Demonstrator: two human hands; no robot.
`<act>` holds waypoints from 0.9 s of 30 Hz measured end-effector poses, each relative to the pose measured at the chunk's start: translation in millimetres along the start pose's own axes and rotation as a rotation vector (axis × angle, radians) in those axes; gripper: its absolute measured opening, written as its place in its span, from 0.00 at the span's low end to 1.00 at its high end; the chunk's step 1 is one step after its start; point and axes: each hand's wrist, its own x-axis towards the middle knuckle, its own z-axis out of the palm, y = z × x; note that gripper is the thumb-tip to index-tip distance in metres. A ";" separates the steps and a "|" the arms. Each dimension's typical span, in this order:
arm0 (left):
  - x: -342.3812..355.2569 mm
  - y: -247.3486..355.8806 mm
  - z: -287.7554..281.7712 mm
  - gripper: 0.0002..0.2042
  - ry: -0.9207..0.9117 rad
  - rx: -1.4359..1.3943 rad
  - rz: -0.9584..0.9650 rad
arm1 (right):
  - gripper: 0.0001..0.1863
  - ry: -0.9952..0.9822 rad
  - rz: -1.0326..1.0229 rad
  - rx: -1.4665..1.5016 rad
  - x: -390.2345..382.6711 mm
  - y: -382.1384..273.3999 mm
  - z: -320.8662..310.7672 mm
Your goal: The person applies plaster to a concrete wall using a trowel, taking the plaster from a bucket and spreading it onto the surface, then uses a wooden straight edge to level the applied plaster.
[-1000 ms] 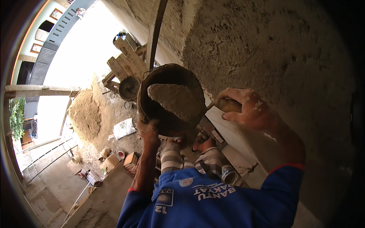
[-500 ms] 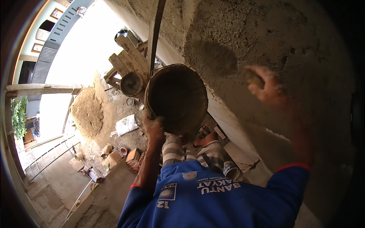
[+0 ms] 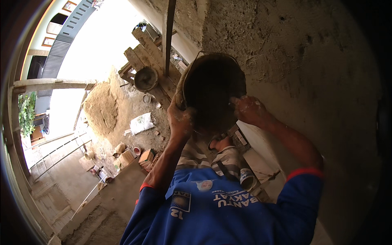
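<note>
A round, dark bucket [image 3: 213, 87] with a thin wire handle is tipped in front of me, its mouth facing my view. Its inside lies in deep shadow, so the contents cannot be made out. On the lower left of the rim my left hand [image 3: 180, 121] is closed, fingers partly hidden behind the side. My right hand [image 3: 252, 111], smeared with grey, grips the right edge with its thumb at the rim. Beyond the bucket rises a rough plastered wall [image 3: 277, 53], patchy and coarse at the top and smoother lower down.
A plank platform [image 3: 150, 55] with a shallow round pan [image 3: 145, 79] stands ahead to the left, near an upright post [image 3: 167, 36]. Farther left is a sand heap [image 3: 100, 108]. A white sack [image 3: 141, 123] and scattered containers lie on the ground. My foot [image 3: 222, 143] shows below the bucket.
My right hand has come down from the wall to the bucket's right edge. The bucket has shifted right in view and its mouth has tilted, with my left hand still on it.
</note>
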 end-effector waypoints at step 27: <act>118.0 -67.4 -136.9 0.19 0.177 -0.131 -0.192 | 0.23 0.669 0.422 0.116 131.2 85.0 -149.8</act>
